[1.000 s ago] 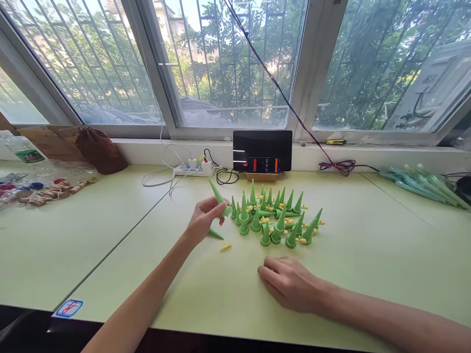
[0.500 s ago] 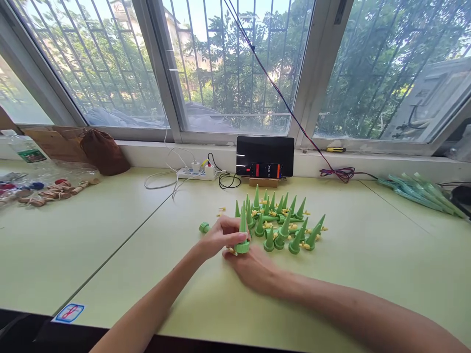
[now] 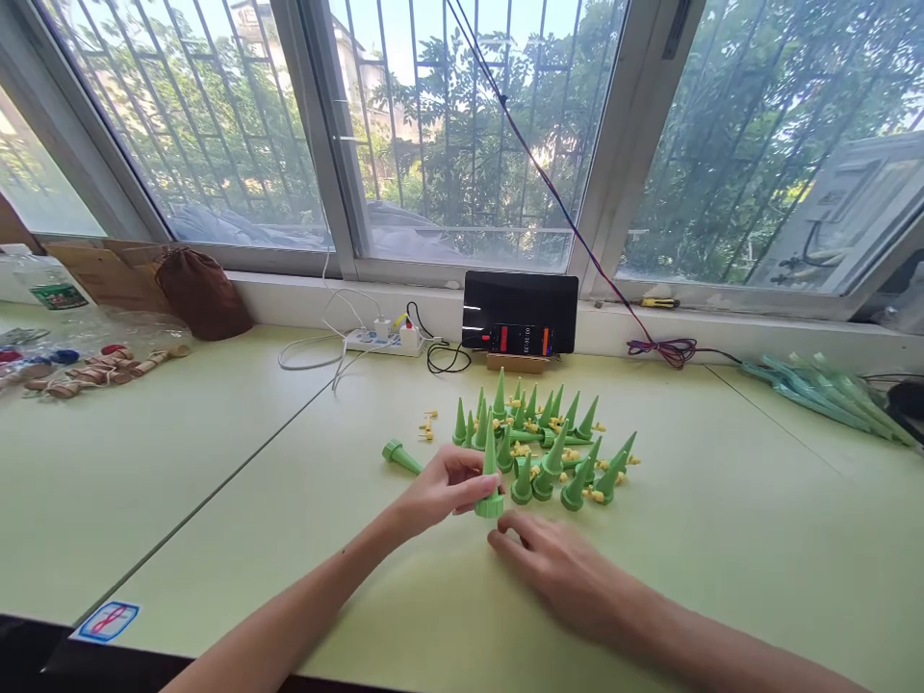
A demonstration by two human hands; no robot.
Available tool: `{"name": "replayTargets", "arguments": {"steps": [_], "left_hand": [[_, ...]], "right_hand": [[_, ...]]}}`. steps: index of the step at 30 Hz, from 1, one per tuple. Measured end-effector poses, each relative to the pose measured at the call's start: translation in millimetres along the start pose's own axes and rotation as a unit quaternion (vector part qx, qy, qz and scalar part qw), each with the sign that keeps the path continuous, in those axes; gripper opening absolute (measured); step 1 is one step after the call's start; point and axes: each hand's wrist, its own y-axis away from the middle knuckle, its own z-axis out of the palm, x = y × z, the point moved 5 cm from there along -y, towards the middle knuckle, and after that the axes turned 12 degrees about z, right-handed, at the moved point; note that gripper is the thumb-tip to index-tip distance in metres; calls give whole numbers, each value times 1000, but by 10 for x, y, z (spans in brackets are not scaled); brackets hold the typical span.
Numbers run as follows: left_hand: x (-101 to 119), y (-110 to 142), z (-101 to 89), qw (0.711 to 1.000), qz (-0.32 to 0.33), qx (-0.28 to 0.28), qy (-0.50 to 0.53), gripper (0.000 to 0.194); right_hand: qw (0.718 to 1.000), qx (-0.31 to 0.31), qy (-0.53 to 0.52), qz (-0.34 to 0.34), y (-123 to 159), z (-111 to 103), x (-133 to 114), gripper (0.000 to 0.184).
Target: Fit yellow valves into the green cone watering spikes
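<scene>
My left hand [image 3: 449, 489] is closed around a green cone-shaped plant watering spike [image 3: 489, 505], its tip pointing up and its wide ribbed base facing down. Just below and to the right of that base, my right hand [image 3: 552, 558] is loosely curled, thumb and forefinger apart, with nothing visible between them. Beyond both hands stands a cluster of similar green spikes [image 3: 554, 462], some lying on their sides, with small yellow valves [image 3: 596, 495] among them. One more green spike [image 3: 398, 454] lies left of my left hand, partly hidden by it.
Loose yellow pieces [image 3: 427, 433] lie left of the cluster. Behind it a black tablet [image 3: 520, 294] with a phone in front leans near the window. A power strip [image 3: 375, 339] with cables is to its left. Blue-green plastic bags [image 3: 830, 390] lie at right.
My left hand has shifted slightly right and nearer with the spike. The right hand has drawn right and down from under its base. A yellow piece seen by the right fingertips no longer shows there.
</scene>
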Motion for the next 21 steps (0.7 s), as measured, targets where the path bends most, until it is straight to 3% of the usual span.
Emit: {"name": "replayTargets", "arguments": {"steps": [2,7,13,21], "left_hand": [[4,5,47,1000,-6,-1,-12,40],[13,8,61,999,0,41,-22,42],[13,1,56,999,-4,36,-21,39],[46,-37,131,999,15,3,40,29]], "right_hand": [[1000,-3,-24,-9,65,-16,50,27],[990,25,-129,58,63,-71,188,26],[950,128,-261,110,125,-160,228,25],[916,235,-292,143,152,-270,248,20]]}}
